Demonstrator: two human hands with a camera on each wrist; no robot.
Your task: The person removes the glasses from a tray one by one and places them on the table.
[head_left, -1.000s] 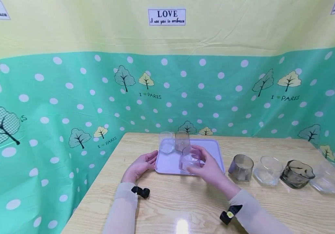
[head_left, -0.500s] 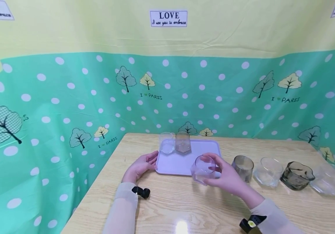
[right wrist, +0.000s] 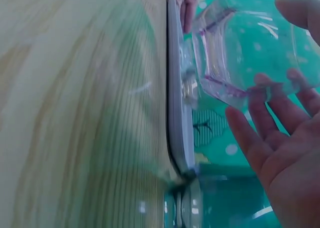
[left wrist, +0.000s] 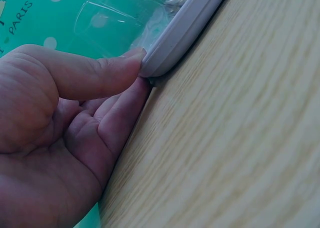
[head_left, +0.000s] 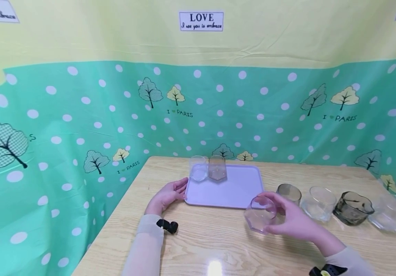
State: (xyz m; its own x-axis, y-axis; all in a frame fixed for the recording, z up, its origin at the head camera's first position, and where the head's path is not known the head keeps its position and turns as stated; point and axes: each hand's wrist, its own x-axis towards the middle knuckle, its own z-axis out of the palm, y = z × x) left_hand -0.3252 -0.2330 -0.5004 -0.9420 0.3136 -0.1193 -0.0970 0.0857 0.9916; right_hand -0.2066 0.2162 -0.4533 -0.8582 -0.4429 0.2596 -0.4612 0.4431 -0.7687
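Observation:
My right hand (head_left: 287, 219) grips a clear, faintly pink faceted glass (head_left: 261, 215), tilted, over the table just off the tray's front right corner. In the right wrist view, thumb and fingers span the sides of this glass (right wrist: 245, 48). My left hand (head_left: 168, 196) is at the left edge of a lilac tray (head_left: 234, 188). The left wrist view has its thumb on the tray rim (left wrist: 175, 38) and its fingers low against the edge. Towards the tray's back left stand a clear glass (head_left: 198, 168) and a brownish faceted glass (head_left: 217, 168), side by side.
Right of the tray stand a smoky grey glass (head_left: 289, 193), partly behind my right hand, a clear glass (head_left: 319, 203), a dark grey wavy bowl (head_left: 352, 209) and a wide clear bowl (head_left: 393, 214). The wooden table (head_left: 198, 237) backs onto a green and yellow curtain (head_left: 115, 96).
My right hand has carried the pink glass off the tray, rightwards and towards me, over the table. The left hand has stayed at the tray's edge.

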